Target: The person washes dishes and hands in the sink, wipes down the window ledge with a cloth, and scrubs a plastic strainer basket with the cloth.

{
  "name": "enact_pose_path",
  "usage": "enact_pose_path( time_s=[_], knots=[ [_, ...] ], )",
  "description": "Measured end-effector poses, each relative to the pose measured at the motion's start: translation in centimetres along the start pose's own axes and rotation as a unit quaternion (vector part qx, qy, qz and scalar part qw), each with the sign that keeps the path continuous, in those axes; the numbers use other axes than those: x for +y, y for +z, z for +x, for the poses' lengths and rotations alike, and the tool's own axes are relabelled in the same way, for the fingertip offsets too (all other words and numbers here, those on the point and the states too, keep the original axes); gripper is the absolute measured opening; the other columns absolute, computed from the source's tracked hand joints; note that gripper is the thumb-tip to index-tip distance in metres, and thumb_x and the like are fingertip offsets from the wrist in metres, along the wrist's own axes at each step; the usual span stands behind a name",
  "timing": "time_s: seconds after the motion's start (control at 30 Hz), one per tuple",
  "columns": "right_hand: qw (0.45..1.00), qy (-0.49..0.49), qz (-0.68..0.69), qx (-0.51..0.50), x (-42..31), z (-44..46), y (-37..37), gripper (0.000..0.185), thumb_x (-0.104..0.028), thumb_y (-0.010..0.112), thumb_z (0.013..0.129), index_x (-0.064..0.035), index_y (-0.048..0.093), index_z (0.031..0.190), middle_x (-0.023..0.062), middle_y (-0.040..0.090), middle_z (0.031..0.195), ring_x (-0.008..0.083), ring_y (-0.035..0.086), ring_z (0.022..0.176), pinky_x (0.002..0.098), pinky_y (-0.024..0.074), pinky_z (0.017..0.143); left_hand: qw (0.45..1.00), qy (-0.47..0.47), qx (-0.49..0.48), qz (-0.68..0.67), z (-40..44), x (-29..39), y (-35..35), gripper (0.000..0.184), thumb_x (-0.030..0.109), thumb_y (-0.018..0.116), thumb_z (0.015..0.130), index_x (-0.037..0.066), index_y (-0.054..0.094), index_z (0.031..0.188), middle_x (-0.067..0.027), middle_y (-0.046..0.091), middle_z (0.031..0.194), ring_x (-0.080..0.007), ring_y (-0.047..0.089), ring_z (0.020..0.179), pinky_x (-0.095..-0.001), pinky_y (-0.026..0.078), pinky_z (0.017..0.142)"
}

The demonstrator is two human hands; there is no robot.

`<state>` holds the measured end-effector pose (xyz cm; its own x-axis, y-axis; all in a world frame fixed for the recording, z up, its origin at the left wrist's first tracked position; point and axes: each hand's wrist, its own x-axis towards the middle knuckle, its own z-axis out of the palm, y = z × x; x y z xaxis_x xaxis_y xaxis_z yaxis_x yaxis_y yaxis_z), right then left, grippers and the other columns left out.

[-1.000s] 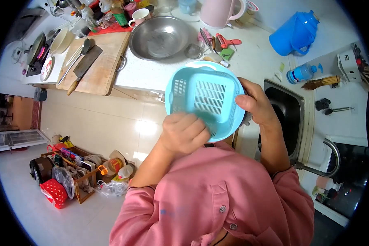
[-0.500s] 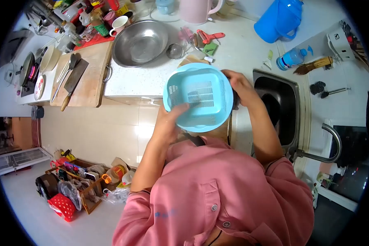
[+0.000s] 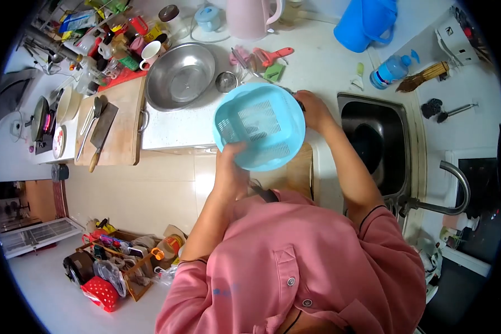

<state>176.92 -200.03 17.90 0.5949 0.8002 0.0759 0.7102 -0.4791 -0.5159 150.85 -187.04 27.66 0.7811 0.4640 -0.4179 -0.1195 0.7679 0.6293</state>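
Note:
A light blue round basin (image 3: 286, 147) with a slotted square basket (image 3: 256, 119) nested in it is held up in front of the pink shirt. My left hand (image 3: 230, 172) grips its lower left rim, with the thumb over the edge. On the right side, my right hand (image 3: 314, 110) holds the rim, its fingers partly hidden behind the basin. Something small and dark shows between that hand and the rim; I cannot make out what it is. The basket's visible inside holds nothing I can make out.
A steel bowl (image 3: 181, 78), peelers (image 3: 271, 55) and a small strainer (image 3: 226, 82) are on the counter. At the left, a cleaver (image 3: 103, 131) lies on a cutting board (image 3: 129, 111). The sink (image 3: 392, 119) is at the right, with a faucet (image 3: 456, 183).
The basin has moved left and tilted differently. My left hand has gone from a fist over the basket to a hold on the rim. The view has shifted too.

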Motion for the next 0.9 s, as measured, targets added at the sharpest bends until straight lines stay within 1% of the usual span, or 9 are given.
enact_pose_path(
  time_s=[0.03, 0.13, 0.23, 0.4, 0.43, 0.57, 0.6, 0.73, 0.9],
  knots=[
    [0.998, 0.052, -0.019, -0.001, -2.6, -0.6, -2.1, 0.034, -0.025, 0.065, 0.086, -0.0047, 0.064, 0.113, 0.0142, 0.058, 0.125, 0.0327, 0.060, 0.109, 0.0398, 0.0476, 0.093, 1.000, -0.004, -0.018, -0.004, 0.2, 0.0, 0.2, 0.054, 0.025, 0.057, 0.080, 0.003, 0.049, 0.129, -0.0125, 0.056, 0.125, -0.0288, 0.054, 0.117, -0.0443, 0.042, 0.101],
    [0.992, 0.098, 0.010, 0.081, -6.1, -1.3, -6.0, 0.028, -0.022, 0.066, 0.086, -0.0036, 0.066, 0.107, 0.0138, 0.064, 0.113, 0.0326, 0.065, 0.095, 0.0397, 0.0520, 0.083, 0.998, -0.013, -0.061, -0.012, 0.9, 0.1, 0.6, 0.058, 0.028, 0.057, 0.080, 0.004, 0.048, 0.132, -0.0126, 0.055, 0.130, -0.0296, 0.052, 0.120, -0.0453, 0.039, 0.104],
    [0.977, 0.042, 0.112, 0.175, -7.2, -1.9, -8.9, 0.020, -0.014, 0.068, 0.084, -0.0024, 0.067, 0.101, 0.0153, 0.066, 0.101, 0.0322, 0.067, 0.085, 0.0386, 0.0539, 0.073, 0.997, -0.017, -0.078, -0.002, 1.9, -0.3, 1.1, 0.059, 0.028, 0.058, 0.080, 0.005, 0.047, 0.133, -0.0119, 0.055, 0.130, -0.0297, 0.052, 0.121, -0.0450, 0.039, 0.104],
    [0.967, -0.006, 0.144, 0.211, -5.6, -3.1, -10.1, 0.018, -0.009, 0.070, 0.082, -0.0009, 0.066, 0.097, 0.0176, 0.066, 0.095, 0.0320, 0.066, 0.081, 0.0369, 0.0532, 0.070, 0.994, -0.027, -0.100, 0.039, 3.1, -0.8, 2.7, 0.063, 0.025, 0.061, 0.079, 0.005, 0.043, 0.137, -0.0114, 0.054, 0.130, -0.0301, 0.052, 0.120, -0.0454, 0.040, 0.104],
    [0.968, -0.012, 0.129, 0.214, -5.5, -3.7, -10.5, 0.018, -0.006, 0.069, 0.085, -0.0005, 0.065, 0.101, 0.0163, 0.067, 0.095, 0.0259, 0.067, 0.079, 0.0329, 0.0541, 0.068, 0.992, -0.025, -0.113, 0.051, 3.1, -0.5, 3.7, 0.067, 0.023, 0.063, 0.079, 0.006, 0.040, 0.139, -0.0117, 0.053, 0.131, -0.0307, 0.052, 0.121, -0.0461, 0.041, 0.104],
    [0.951, 0.011, 0.156, 0.266, -3.9, -5.4, -11.6, 0.018, -0.001, 0.067, 0.082, -0.0021, 0.066, 0.100, 0.0155, 0.067, 0.094, 0.0249, 0.067, 0.076, 0.0330, 0.0533, 0.067, 0.984, -0.031, -0.146, 0.095, 4.3, -1.5, 6.3, 0.068, 0.023, 0.065, 0.080, 0.007, 0.037, 0.140, -0.0119, 0.051, 0.131, -0.0308, 0.051, 0.121, -0.0489, 0.042, 0.103],
    [0.943, 0.009, 0.162, 0.290, -3.8, -5.7, -12.3, 0.015, -0.012, 0.069, 0.083, -0.0015, 0.066, 0.094, 0.0168, 0.067, 0.091, 0.0292, 0.068, 0.073, 0.0366, 0.0528, 0.064, 0.983, -0.033, -0.151, 0.104, 4.6, -1.8, 6.9, 0.068, 0.023, 0.065, 0.080, 0.008, 0.037, 0.140, -0.0117, 0.051, 0.132, -0.0307, 0.051, 0.122, -0.0491, 0.042, 0.103],
    [0.922, 0.068, 0.171, 0.340, -2.1, -7.6, -14.5, 0.015, -0.013, 0.069, 0.084, -0.0025, 0.068, 0.095, 0.0155, 0.068, 0.089, 0.0276, 0.069, 0.074, 0.0354, 0.0525, 0.064, 0.981, -0.053, -0.149, 0.116, 5.4, -2.8, 9.9, 0.060, 0.016, 0.062, 0.083, 0.003, 0.041, 0.137, -0.0124, 0.052, 0.127, -0.0283, 0.051, 0.118, -0.0451, 0.043, 0.100],
    [0.908, 0.116, 0.150, 0.373, 0.4, -10.0, -15.8, 0.015, -0.009, 0.067, 0.084, -0.0024, 0.069, 0.098, 0.0147, 0.069, 0.092, 0.0250, 0.068, 0.078, 0.0317, 0.0524, 0.067, 0.973, -0.107, -0.160, 0.127, 7.8, -4.5, 11.8, 0.059, 0.017, 0.064, 0.084, 0.008, 0.042, 0.138, -0.0103, 0.052, 0.131, -0.0281, 0.051, 0.119, -0.0453, 0.042, 0.102]
  ],
)
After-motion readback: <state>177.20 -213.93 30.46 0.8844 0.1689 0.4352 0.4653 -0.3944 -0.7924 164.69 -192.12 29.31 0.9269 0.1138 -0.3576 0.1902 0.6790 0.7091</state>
